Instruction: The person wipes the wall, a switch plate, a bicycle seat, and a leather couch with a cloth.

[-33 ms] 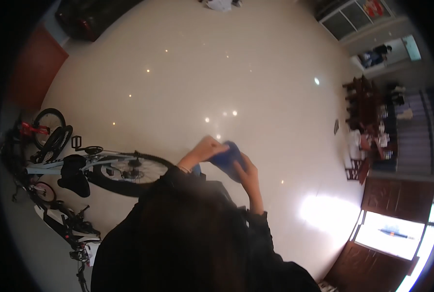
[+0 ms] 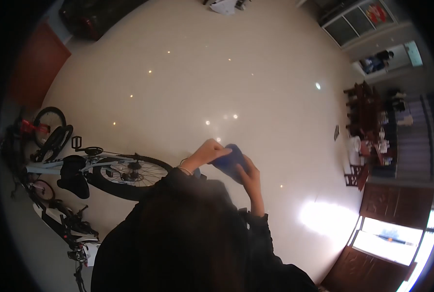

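Blue cloth-like object [image 2: 229,162], soft and bunched, sits between both hands at chest height, just ahead of the person's dark-sleeved torso and above a pale glossy floor [image 2: 187,82]. What exactly it is cannot be told at this size; it reads as a folded or crumpled piece of blue material. The left hand [image 2: 209,152] lies over its upper left side with the fingers curled down onto it, a thin band showing at the wrist. The right hand [image 2: 248,173] cups it from below and from the right, fingers wrapped up around its edge. Both hands are closed on it and touch it; they sit just beside each other with the blue material pressed between them.

Off to the person's left, a white-framed bicycle [image 2: 105,170] stands on the floor, its spoked rear wheel nearest the hands but well apart from them. Further left, a smaller bike with red parts [image 2: 41,129] leans near the wall, and more cycle frames lie below it. On the right, dark wooden furniture [image 2: 368,112] carries small items, and a bright window [image 2: 397,238] throws a glare patch onto the floor. A dark sofa [image 2: 95,17] stands at the far end of the room.
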`<state>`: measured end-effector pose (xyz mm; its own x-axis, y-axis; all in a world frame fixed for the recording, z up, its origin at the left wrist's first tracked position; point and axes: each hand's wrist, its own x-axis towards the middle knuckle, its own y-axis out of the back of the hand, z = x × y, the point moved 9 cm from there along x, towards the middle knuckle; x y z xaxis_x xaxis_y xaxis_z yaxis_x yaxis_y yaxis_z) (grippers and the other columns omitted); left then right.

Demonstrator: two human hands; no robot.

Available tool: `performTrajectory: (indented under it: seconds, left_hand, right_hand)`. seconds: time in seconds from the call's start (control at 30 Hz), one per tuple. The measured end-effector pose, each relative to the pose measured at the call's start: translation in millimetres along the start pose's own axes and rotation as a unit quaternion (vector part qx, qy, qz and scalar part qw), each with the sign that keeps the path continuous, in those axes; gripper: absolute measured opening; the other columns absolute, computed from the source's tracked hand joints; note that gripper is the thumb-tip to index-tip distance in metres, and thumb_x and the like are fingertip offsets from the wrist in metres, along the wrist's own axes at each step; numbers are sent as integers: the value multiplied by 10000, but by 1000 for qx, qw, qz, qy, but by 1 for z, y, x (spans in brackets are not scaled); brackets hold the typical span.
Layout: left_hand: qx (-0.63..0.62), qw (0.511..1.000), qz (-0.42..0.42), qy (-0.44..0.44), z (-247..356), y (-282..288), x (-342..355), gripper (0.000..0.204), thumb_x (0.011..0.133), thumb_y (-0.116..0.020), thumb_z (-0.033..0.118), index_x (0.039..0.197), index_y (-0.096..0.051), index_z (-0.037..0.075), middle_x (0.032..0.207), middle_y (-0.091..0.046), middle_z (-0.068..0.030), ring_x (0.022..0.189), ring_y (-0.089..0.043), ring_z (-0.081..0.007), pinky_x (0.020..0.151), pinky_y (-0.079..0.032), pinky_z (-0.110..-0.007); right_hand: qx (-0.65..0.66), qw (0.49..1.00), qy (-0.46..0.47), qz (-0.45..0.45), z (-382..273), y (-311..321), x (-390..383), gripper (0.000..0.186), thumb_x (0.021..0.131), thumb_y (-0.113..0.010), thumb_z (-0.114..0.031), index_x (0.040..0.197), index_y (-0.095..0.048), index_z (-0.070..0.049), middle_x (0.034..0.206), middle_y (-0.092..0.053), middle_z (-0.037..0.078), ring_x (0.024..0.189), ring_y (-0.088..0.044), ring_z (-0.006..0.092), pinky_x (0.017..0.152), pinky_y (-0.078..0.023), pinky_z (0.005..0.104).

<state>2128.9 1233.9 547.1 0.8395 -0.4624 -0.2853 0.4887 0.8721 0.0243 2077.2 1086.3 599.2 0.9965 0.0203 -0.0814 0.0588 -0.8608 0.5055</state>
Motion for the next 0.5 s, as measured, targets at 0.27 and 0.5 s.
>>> performTrajectory:
  seconds: [0.27,0.5]
  left_hand:
    - [-120,985,118,39,7,104,75,361,804,-718,272,957,-517,14,735,-634,-74,728,-630,-144,641,-497,-290]
    - [-129,977,157,59,-2,221,145,346,830,-707,256,1026,-607,-10,781,-649,-63,674,-594,-109,603,-467,-229]
  right_hand:
    - [61,998,-17,-3,-1,-16,164,380,858,-616,-68,1225,-544,-1,980,-648,107,903,-598,146,812,-469,253]
    - [78,976,62,-193,-31,-81,337,369,852,-646,-79,1206,-569,-9,1036,-664,120,949,-612,147,838,-478,282]
